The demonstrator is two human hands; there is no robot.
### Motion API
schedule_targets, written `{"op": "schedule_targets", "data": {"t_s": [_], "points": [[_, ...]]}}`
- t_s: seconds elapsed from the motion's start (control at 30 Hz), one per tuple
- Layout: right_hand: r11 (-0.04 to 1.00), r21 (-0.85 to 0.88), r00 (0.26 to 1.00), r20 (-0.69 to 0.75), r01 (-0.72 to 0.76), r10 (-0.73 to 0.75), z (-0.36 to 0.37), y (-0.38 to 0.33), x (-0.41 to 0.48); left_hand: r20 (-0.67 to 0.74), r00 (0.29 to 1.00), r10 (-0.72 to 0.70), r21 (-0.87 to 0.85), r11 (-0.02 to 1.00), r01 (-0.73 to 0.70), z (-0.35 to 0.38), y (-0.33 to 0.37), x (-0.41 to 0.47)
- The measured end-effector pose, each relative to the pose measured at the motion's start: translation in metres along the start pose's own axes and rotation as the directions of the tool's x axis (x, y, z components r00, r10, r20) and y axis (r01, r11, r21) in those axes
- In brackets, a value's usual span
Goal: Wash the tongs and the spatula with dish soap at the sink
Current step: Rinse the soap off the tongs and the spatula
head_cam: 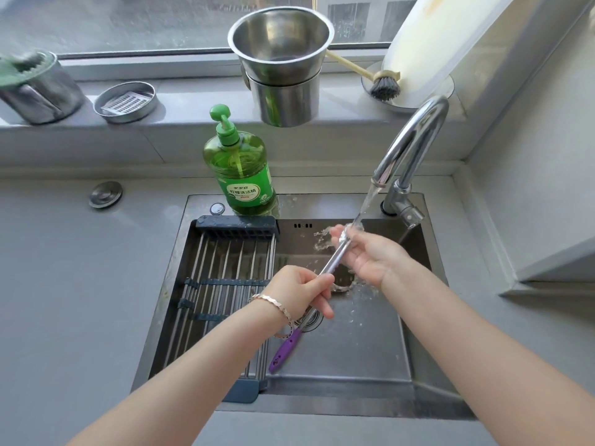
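A long slim metal utensil (333, 260), apparently the tongs, slants across the sink (354, 349). Its purple handle end (285, 349) sticks out below my left hand (302, 291), which grips the shaft in a fist. My right hand (367, 255) is palm-up, its fingers curled around the far tip. That tip sits under the running water from the faucet (415, 140), and water splashes around it. Beneath my hands a curved metal piece (341, 287) lies in the basin, mostly hidden. The green dish soap bottle (240, 169) stands at the sink's back edge.
A roll-up drying rack (222, 284) covers the left half of the sink. On the windowsill stand stacked steel pots (283, 66), a round tin (125, 103), a steel canister (35, 88), and a dish brush (384, 86). Grey counter lies on both sides.
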State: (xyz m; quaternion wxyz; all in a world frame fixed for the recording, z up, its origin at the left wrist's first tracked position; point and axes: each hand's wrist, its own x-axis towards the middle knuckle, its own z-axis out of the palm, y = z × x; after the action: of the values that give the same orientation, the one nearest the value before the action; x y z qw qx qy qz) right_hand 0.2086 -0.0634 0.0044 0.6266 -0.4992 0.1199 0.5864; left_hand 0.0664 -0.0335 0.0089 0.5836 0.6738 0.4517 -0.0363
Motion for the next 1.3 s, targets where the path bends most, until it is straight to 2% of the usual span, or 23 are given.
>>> {"op": "schedule_targets", "data": {"t_s": [0.1, 0.27, 0.37, 0.43, 0.5, 0.67, 0.77, 0.87, 0.93, 1.13, 1.2, 1.3], "points": [[0.999, -0.037, 1.0, 0.016, -0.004, 0.005, -0.001, -0.003, 0.001, 0.006, 1.0, -0.005, 0.007, 1.0, 0.005, 0.002, -0.003, -0.002], [0.997, -0.077, 0.992, -0.123, -0.004, -0.005, 0.002, -0.004, 0.008, 0.009, 1.0, 0.013, 0.024, 1.0, -0.014, 0.005, -0.004, -0.003], [1.0, -0.025, 0.999, -0.037, 0.01, -0.011, 0.004, -0.002, 0.01, -0.085, 0.996, -0.004, -0.011, 1.0, 0.003, 0.002, -0.003, -0.002], [0.996, -0.083, 0.998, 0.057, 0.019, -0.015, 0.006, 0.001, 0.009, -0.152, 0.988, -0.039, -0.037, 0.999, 0.034, 0.001, -0.004, 0.001], [0.987, -0.15, 0.996, 0.087, 0.049, -0.036, 0.006, 0.004, 0.009, -0.179, 0.982, -0.053, -0.035, 0.998, 0.047, 0.001, -0.004, 0.005], [0.97, -0.231, 0.993, -0.066, 0.081, -0.099, -0.001, -0.001, 0.011, -0.149, 0.988, 0.05, -0.062, 0.996, -0.06, 0.007, 0.016, 0.018], [0.988, -0.137, 0.99, -0.109, 0.069, -0.084, -0.008, -0.011, 0.01, -0.025, 0.998, 0.054, -0.074, 0.996, -0.055, 0.01, 0.034, 0.032], [0.996, -0.039, 0.992, -0.092, 0.086, -0.09, -0.018, -0.026, 0.01, 0.131, 0.991, 0.035, -0.077, 0.997, -0.025, 0.012, 0.05, 0.043], [0.993, -0.029, 0.99, -0.077, 0.113, -0.115, -0.023, -0.033, 0.012, 0.123, 0.992, 0.035, -0.067, 0.997, -0.027, 0.012, 0.056, 0.049], [0.976, 0.078, 0.974, -0.116, 0.205, -0.195, -0.022, -0.037, 0.016, -0.134, 0.989, 0.057, 0.162, 0.986, -0.035, 0.011, 0.066, 0.064], [0.969, 0.1, 0.967, -0.142, 0.228, -0.213, -0.02, -0.038, 0.017, -0.133, 0.989, 0.072, 0.215, 0.976, -0.042, 0.008, 0.07, 0.066], [0.96, 0.107, 0.956, -0.171, 0.259, -0.239, -0.022, -0.04, 0.02, -0.004, 0.991, 0.135, 0.182, 0.974, -0.132, 0.003, 0.071, 0.065]]}}
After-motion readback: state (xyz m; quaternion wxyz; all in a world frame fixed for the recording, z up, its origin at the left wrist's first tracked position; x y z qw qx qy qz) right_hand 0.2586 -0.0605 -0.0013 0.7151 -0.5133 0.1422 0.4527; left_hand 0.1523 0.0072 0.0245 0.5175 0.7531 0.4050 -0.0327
